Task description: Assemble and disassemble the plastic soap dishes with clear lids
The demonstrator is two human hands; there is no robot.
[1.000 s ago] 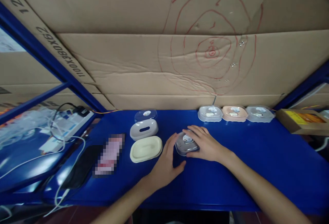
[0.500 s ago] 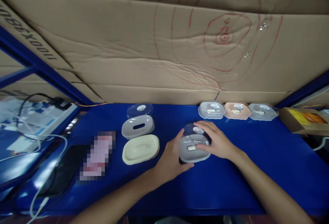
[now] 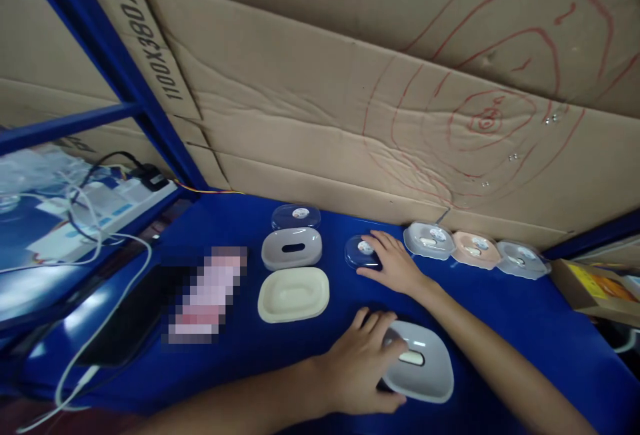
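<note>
My left hand (image 3: 363, 368) grips the left end of a grey soap dish (image 3: 435, 372), fingers and thumb around its rim. A cream-coloured piece (image 3: 411, 357) shows in the dish's slot. Farther back, my right hand (image 3: 395, 265) has its fingers and thumb around the right end of a clear plastic lid (image 3: 357, 255) with a round sticker, low over the blue table or on it. To the left, a grey slotted dish (image 3: 270, 248) sits between another clear lid (image 3: 285, 217) and a cream tray (image 3: 294, 295).
Three lidded soap dishes, grey (image 3: 425, 240), peach (image 3: 475, 250) and grey (image 3: 524, 262), line the cardboard wall (image 3: 280, 88). An open carton (image 3: 580, 282) stands at the right. A dark device (image 3: 130, 322), a blurred-out pink item (image 3: 210, 295), cables and a power strip (image 3: 95, 215) lie left.
The clear lid and the grey dish, together before, are now apart. My left hand has drawn the dish nearer and right; my right hand has the lid farther back. The view has tilted.
</note>
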